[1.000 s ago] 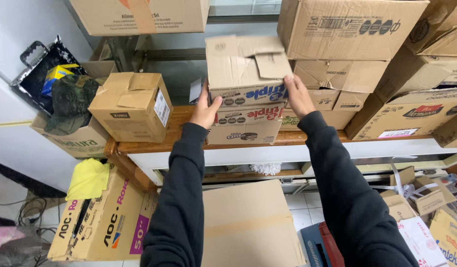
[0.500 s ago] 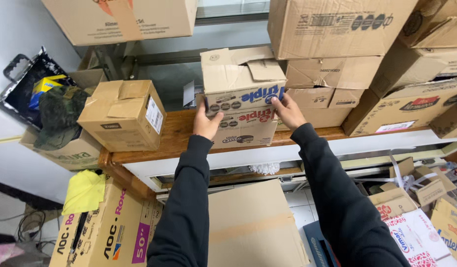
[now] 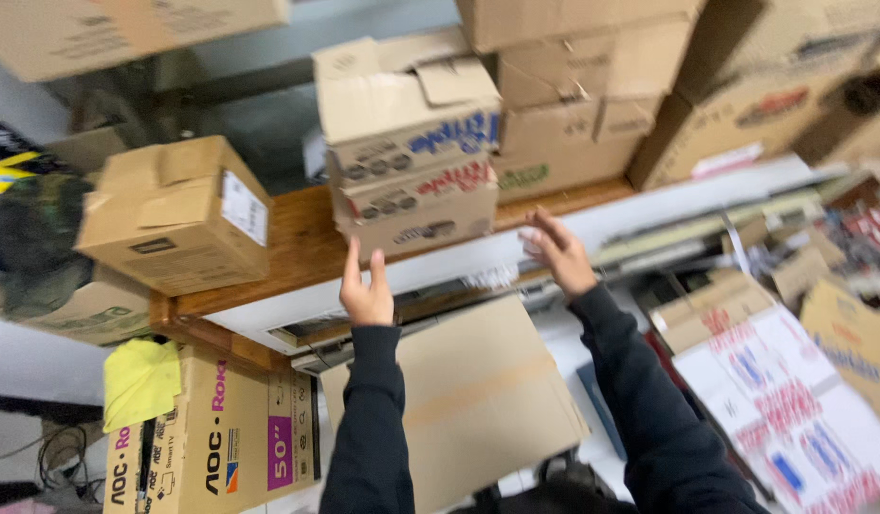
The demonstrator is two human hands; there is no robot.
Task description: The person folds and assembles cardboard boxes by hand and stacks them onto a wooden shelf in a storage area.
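While both hands, left (image 3: 367,295), right (image 3: 558,253), hang open, seemingly just off stacked cardboard boxes (image 3: 411,143), wooden shelf (image 3: 297,247)

Even, soft indoor light, moderately bright; no glare. Strong motion blur across frame, worst to the right of the right hand (image 3: 557,252). Left hand (image 3: 366,290) slightly sharper. Dim shadow beneath the brown wooden shelf board (image 3: 297,243) above both hands.

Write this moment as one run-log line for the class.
left hand: open, off stacked cartons | right hand: open, holding nothing | cartons: upright on wooden shelf | flat cardboard: below the hands
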